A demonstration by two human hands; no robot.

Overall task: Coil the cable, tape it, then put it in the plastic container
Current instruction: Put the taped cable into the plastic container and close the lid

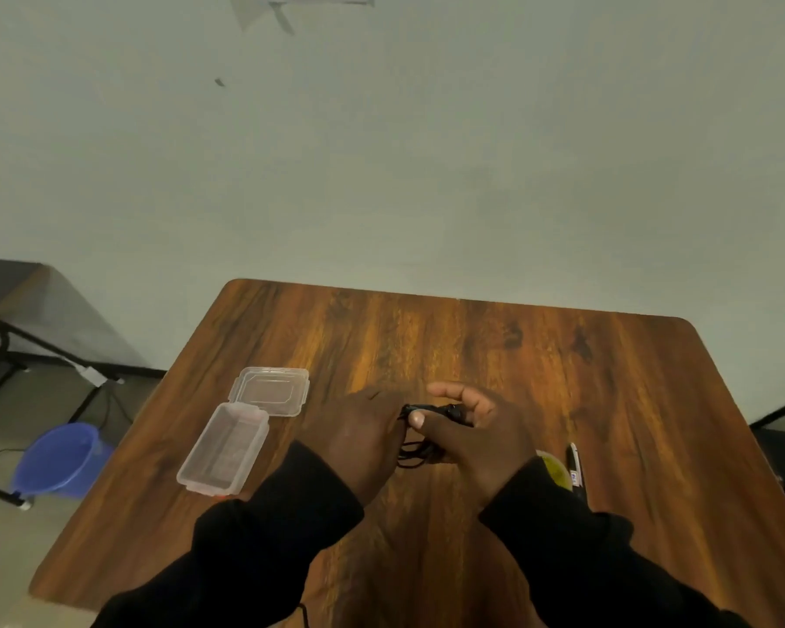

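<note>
A thin black cable (pixel 420 448) is bunched in loops between my two hands above the wooden table (pixel 472 346). My left hand (pixel 363 439) grips the loops from the left. My right hand (pixel 474 430) pinches the cable's plug end between thumb and fingers. The clear plastic container (pixel 223 448) lies open on the table to the left of my hands, with its clear lid (pixel 270 391) lying separately just behind it. A yellowish tape roll (pixel 554 469) lies right of my right wrist, partly hidden by my sleeve.
A dark pen-like tool (pixel 575 469) lies beside the tape roll. On the floor to the left stands a blue bucket (pixel 60 460), near black metal furniture legs (pixel 23 351). A plain wall runs behind the table's far edge.
</note>
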